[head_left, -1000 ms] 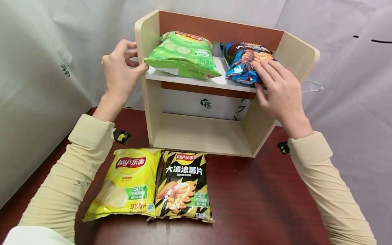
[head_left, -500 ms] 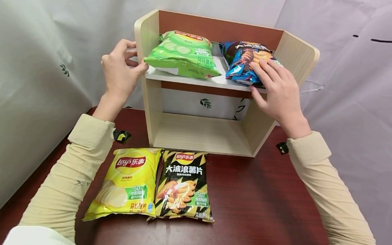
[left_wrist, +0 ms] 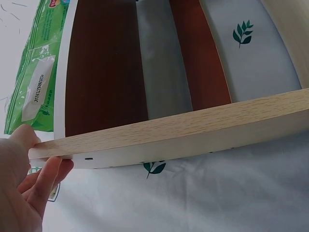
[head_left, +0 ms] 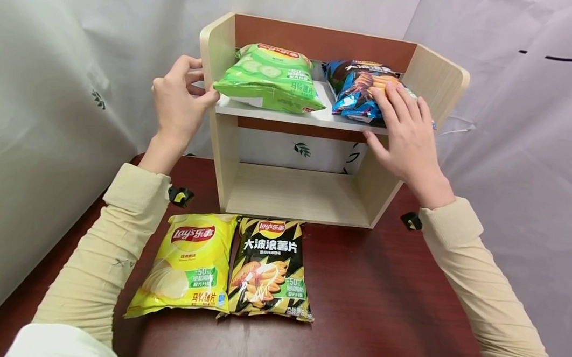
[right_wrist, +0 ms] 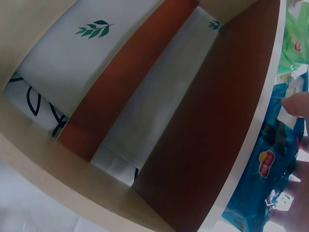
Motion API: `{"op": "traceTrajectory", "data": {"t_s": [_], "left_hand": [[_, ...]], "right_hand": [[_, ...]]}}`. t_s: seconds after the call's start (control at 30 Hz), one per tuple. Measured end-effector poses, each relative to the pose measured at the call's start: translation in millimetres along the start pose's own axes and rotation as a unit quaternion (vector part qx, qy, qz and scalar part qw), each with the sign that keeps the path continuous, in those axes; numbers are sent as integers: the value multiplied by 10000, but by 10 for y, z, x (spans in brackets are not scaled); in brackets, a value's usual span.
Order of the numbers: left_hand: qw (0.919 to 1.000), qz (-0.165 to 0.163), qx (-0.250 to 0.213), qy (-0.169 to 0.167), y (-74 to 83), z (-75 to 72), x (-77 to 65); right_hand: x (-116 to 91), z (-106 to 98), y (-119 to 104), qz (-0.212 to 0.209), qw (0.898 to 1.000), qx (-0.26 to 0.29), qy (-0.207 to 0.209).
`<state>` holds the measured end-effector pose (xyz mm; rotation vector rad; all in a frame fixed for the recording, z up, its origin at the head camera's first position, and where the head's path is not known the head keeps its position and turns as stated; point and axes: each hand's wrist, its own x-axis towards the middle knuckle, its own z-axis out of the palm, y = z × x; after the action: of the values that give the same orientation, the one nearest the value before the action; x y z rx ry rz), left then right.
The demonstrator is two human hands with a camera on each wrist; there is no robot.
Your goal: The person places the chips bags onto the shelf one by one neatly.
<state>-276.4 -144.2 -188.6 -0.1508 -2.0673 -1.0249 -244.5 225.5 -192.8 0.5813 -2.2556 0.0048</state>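
My left hand [head_left: 179,105] pinches the front edge of the small wooden shelf's left side panel [head_left: 219,56], thumb on the inner side and fingers on the outer; the left wrist view shows this grip closely. Beside it on the upper board lies a green chip bag [head_left: 274,81]. At the right end of that board is a blue chip bag [head_left: 358,88]. My right hand [head_left: 409,136] rests extended fingers on this bag's lower right part, covering it. The right thumb sits by the board's front edge. In the right wrist view, the blue bag [right_wrist: 260,164] lies under the fingers.
A yellow chip bag [head_left: 186,265] and a black chip bag [head_left: 269,269] lie side by side on the dark red table [head_left: 356,311], in front of the shelf. Below the upper board is the shelf's lower board [head_left: 299,195]. White cloth [head_left: 526,132] hangs around.
My right thumb has moved from against the blue bag down and left to the board's front edge, and the right fingers have shifted slightly right. My left hand keeps its hold on the panel.
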Motion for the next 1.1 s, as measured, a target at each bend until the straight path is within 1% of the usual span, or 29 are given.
{"op": "traceTrajectory", "data": {"t_s": [0.17, 0.3, 0.4, 0.5, 0.6, 0.67, 0.73, 0.87, 1.1], "left_hand": [[10000, 4, -31, 11, -22, 12, -2], [10000, -30, -53, 12, -30, 11, -7], [10000, -48, -29, 12, -35, 10, -7], [10000, -46, -19, 17, -36, 12, -5], [10000, -34, -15, 37, -33, 13, -6], [10000, -36, -10, 45, -29, 14, -7], [10000, -42, 4, 53, -24, 14, -8], [10000, -14, 9, 76, -16, 11, -4], [10000, 17, -3, 93, -10, 18, -4]], "right_hand": [[-33, 6, -78, -43, 9996, 136, 231], [-85, 15, -196, -150, 9976, 390, 547], [-129, 23, -291, -300, 9962, 359, 732], [-179, 26, -388, -455, 9950, 317, 826], [-243, 32, -510, -552, 9933, 505, 884], [-294, 41, -599, -627, 9919, 650, 895], [-345, 52, -680, -754, 9912, 650, 875], [-438, 72, -818, -971, 9912, 552, 708], [-604, 175, -979, -1186, 9908, 529, 389]]}}
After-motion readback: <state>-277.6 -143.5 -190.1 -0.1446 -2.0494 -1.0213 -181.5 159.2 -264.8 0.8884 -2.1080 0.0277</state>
